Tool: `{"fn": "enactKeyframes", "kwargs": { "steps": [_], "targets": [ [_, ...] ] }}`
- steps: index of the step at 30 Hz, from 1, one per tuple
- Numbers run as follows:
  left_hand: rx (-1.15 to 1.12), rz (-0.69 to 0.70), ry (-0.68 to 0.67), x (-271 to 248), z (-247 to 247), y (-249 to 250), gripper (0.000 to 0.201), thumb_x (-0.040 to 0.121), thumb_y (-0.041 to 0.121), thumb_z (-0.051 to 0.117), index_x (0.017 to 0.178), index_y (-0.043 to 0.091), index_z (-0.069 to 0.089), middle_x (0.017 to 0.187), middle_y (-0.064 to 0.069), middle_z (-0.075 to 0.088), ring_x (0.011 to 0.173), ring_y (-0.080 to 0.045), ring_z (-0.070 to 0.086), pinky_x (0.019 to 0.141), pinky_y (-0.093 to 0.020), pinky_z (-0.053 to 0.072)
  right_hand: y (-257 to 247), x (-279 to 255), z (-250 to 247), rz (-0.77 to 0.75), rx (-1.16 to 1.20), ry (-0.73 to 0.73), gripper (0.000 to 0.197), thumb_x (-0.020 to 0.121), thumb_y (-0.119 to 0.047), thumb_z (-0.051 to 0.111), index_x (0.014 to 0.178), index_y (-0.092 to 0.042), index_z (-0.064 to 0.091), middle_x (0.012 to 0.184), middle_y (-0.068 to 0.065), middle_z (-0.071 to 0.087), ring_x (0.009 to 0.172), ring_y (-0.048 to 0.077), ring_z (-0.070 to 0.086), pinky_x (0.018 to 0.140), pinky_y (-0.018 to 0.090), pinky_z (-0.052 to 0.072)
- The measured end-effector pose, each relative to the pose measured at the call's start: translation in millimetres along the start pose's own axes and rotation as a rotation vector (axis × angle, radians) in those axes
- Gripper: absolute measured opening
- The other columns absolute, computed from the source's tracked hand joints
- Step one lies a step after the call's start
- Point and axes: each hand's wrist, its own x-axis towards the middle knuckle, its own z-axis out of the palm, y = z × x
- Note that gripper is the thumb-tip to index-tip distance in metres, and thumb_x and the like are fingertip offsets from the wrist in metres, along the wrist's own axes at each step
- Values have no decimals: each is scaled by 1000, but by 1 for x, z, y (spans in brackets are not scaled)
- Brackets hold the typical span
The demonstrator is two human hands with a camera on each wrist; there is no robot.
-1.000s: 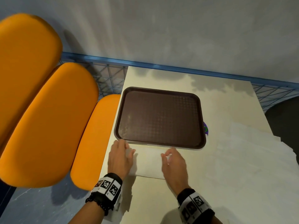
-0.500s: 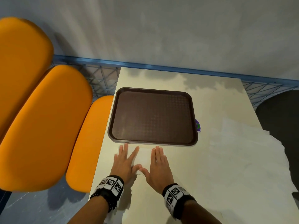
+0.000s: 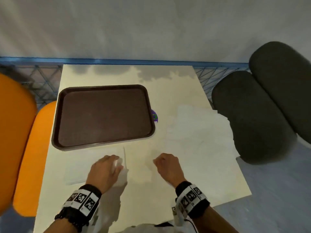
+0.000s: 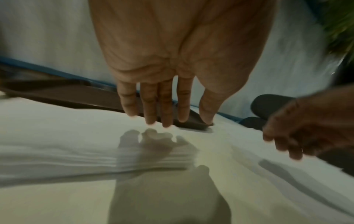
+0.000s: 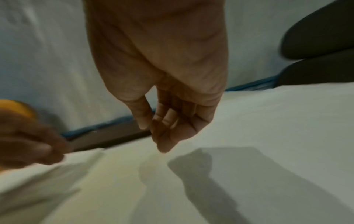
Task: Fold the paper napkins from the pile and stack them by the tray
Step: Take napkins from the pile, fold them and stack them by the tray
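A dark brown tray (image 3: 102, 115) lies on the cream table's left half. In front of it sits a low stack of folded white napkins (image 3: 80, 167), blurred in the left wrist view (image 4: 57, 159). My left hand (image 3: 116, 163) hovers just over the stack's right end with fingers straight and nothing in them (image 4: 166, 119). My right hand (image 3: 158, 161) is off to the right above bare table, its fingers loosely curled and holding nothing (image 5: 159, 128). The pile of unfolded napkins (image 3: 198, 132) spreads over the table's right side.
Orange seat cushions (image 3: 38, 148) flank the table on the left and dark grey ones (image 3: 249, 118) on the right. A blue mesh rail (image 3: 210, 71) and a grey wall run behind. A small purple mark (image 3: 154, 116) shows at the tray's right edge.
Both hands have lifted off the napkin they were pressing flat. The right hand has swung right and curled loosely; the left stays over the stack. The view has turned right.
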Motion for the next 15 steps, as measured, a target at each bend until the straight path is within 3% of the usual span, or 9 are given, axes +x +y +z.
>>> {"fn": "enactKeyframes", "kwargs": {
  "steps": [1,3,5,7,10,12,15],
  "targets": [
    [-79,21,-43,3,4,20,31,93,46,55,115,26,63,116,-1,68,107,-24,63,84,-33,46,25,-3,-18,89,-39,26,20,92,-36,64,75,-25,61,91,-1,74,91,20,68,80,34,55],
    [-133,93,-118,11,16,58,22,96,43,55,109,28,63,112,5,69,104,-19,63,80,-29,44,69,-10,-50,222,-98,75,16,93,-35,64,82,-23,65,95,-1,74,96,21,67,84,34,54],
    [-104,194,-221,17,35,91,26,98,45,52,117,30,60,120,7,64,112,-17,59,90,-31,45,104,-12,-74,280,-119,114,16,94,-35,64,101,-20,66,109,2,68,103,21,64,89,34,52],
    [-26,228,-298,22,57,122,40,97,48,51,134,32,51,136,8,53,124,-17,51,100,-33,40,127,-11,-88,284,-160,107,39,93,-37,66,126,-18,57,126,6,55,117,25,55,98,37,48],
    [-2,-42,-242,32,77,157,66,91,54,58,143,21,34,140,-4,40,127,-26,44,102,-40,42,143,-10,-93,232,-267,21,71,89,-44,69,147,-18,37,139,7,40,131,27,38,104,40,44],
    [-56,-243,-168,40,83,168,77,83,57,67,137,14,33,130,-10,40,119,-32,48,97,-44,47,149,-10,-90,168,-331,-3,77,88,-45,69,149,-18,32,141,5,36,132,25,34,103,37,45],
    [-233,-386,-164,52,93,172,84,76,53,77,131,9,32,124,-11,45,113,-36,55,94,-44,50,153,-10,-88,113,-345,-6,74,87,-45,69,146,-18,32,137,4,34,131,23,30,97,35,48]
  ]
}}
